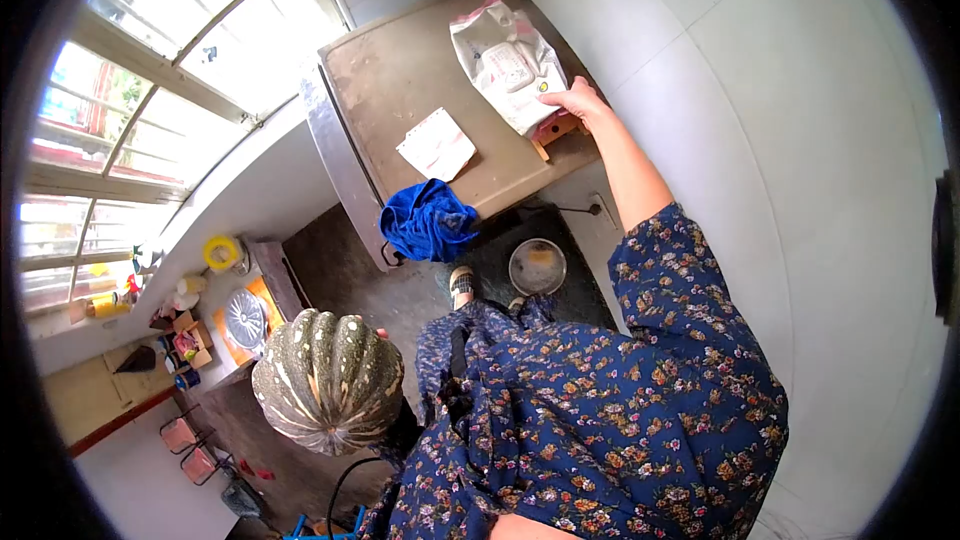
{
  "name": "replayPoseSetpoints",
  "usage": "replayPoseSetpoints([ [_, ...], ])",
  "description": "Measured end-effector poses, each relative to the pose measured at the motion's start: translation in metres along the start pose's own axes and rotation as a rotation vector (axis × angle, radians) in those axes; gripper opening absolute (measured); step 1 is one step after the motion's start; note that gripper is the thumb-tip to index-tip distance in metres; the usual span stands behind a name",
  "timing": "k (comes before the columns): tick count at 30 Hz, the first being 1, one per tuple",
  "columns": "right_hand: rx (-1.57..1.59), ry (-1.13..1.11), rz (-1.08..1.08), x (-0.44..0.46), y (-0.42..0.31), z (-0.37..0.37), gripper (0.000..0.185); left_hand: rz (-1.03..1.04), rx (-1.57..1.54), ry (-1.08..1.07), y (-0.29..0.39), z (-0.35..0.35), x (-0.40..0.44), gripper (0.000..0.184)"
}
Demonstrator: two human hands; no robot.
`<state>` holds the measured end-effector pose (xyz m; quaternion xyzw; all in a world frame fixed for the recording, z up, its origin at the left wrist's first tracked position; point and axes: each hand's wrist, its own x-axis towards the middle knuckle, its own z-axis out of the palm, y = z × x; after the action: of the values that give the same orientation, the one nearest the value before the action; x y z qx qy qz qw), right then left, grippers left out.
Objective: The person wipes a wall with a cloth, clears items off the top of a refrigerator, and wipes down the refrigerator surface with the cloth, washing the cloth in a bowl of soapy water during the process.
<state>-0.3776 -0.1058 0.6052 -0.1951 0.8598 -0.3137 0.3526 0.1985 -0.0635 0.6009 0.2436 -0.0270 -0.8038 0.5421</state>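
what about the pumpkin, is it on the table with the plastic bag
No, the pumpkin is beside the floral clothing, apart from that table.

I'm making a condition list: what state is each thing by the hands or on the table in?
Pumpkin: whole, no cut visible
Paper: lying on the table
Blue cloth: crumpled at the table's edge
Plastic bag: wrinkled, lying down
Wooden object: partly covered
Right hand: touching the bag

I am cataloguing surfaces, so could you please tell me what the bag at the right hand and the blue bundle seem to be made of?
The bag at the right hand is probably thin, shiny plastic: it looks crinkled and partly see-through. The blue bundle looks like soft, matte fabric, judging by its loose folds; the fibre is unclear.
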Motion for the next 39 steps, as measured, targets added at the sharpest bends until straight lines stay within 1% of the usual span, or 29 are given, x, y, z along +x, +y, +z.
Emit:
replayPoseSetpoints([
  [4, 0.046, -0.098, 0.013, 0.028, 0.001, -0.001, 0.079, -0.016, 0.010, -0.006, 0.000, 0.003, -0.001, 0.059],
  [7, 0.147, -0.313, 0.185, 0.023, -0.019, -0.012, 0.054, -0.016, 0.015, -0.002, 0.003, 0.003, -0.003, 0.059],
  [8, 0.164, -0.349, 0.175, 0.030, -0.017, -0.011, 0.041, -0.011, 0.017, -0.002, 0.003, 0.004, -0.002, 0.059],
  [11, 0.181, -0.366, 0.200, 0.056, -0.004, -0.003, 0.042, -0.011, 0.019, -0.001, 0.005, 0.005, -0.003, 0.058],
  [12, 0.116, -0.341, 0.229, 0.063, -0.001, 0.001, 0.042, -0.016, 0.019, 0.001, 0.005, 0.004, -0.002, 0.058],
  [13, 0.119, -0.352, 0.231, 0.066, 0.005, 0.002, 0.042, -0.020, 0.021, 0.001, 0.003, 0.005, -0.002, 0.058],
  [15, 0.125, -0.364, 0.240, 0.064, 0.017, -0.009, 0.042, -0.023, 0.021, 0.005, 0.005, 0.010, -0.003, 0.058],
  [17, 0.062, -0.253, 0.195, 0.061, 0.018, -0.005, 0.032, -0.037, 0.023, -0.001, 0.003, 0.015, 0.002, 0.058],
  [19, 0.026, -0.194, 0.144, 0.044, 0.008, -0.005, 0.031, -0.040, 0.025, -0.004, 0.007, 0.014, 0.004, 0.058],
  [22, -0.060, -0.128, 0.148, 0.042, 0.010, -0.003, 0.034, -0.049, 0.035, -0.020, 0.007, 0.011, 0.006, 0.058],
  [25, 0.087, -0.223, 0.151, 0.051, 0.019, -0.003, 0.035, -0.061, 0.040, -0.027, 0.006, 0.014, 0.007, 0.058],
  [26, 0.079, -0.247, 0.142, 0.054, 0.021, -0.002, 0.037, -0.067, 0.043, -0.028, 0.006, 0.015, 0.008, 0.058],
  [29, 0.088, -0.157, 0.097, 0.030, 0.011, 0.000, 0.036, -0.083, 0.055, -0.029, 0.005, 0.018, 0.015, 0.058],
  [30, 0.251, -0.253, 0.123, 0.022, 0.006, -0.001, 0.033, -0.089, 0.063, -0.030, 0.004, 0.020, 0.016, 0.058],
  [33, 0.510, -0.324, 0.088, 0.013, 0.024, 0.003, 0.032, -0.124, 0.083, -0.043, 0.005, 0.020, 0.023, 0.057],
  [34, 0.604, -0.296, 0.008, -0.001, 0.025, 0.003, 0.037, -0.134, 0.093, -0.040, 0.006, 0.021, 0.023, 0.057],
  [37, 0.694, -0.315, -0.066, -0.048, 0.052, -0.025, 0.042, -0.180, 0.115, -0.040, 0.003, 0.017, 0.023, 0.057],
  [39, 0.671, -0.244, -0.049, -0.089, 0.077, -0.042, 0.048, -0.208, 0.132, -0.047, 0.003, 0.015, 0.029, 0.057],
])
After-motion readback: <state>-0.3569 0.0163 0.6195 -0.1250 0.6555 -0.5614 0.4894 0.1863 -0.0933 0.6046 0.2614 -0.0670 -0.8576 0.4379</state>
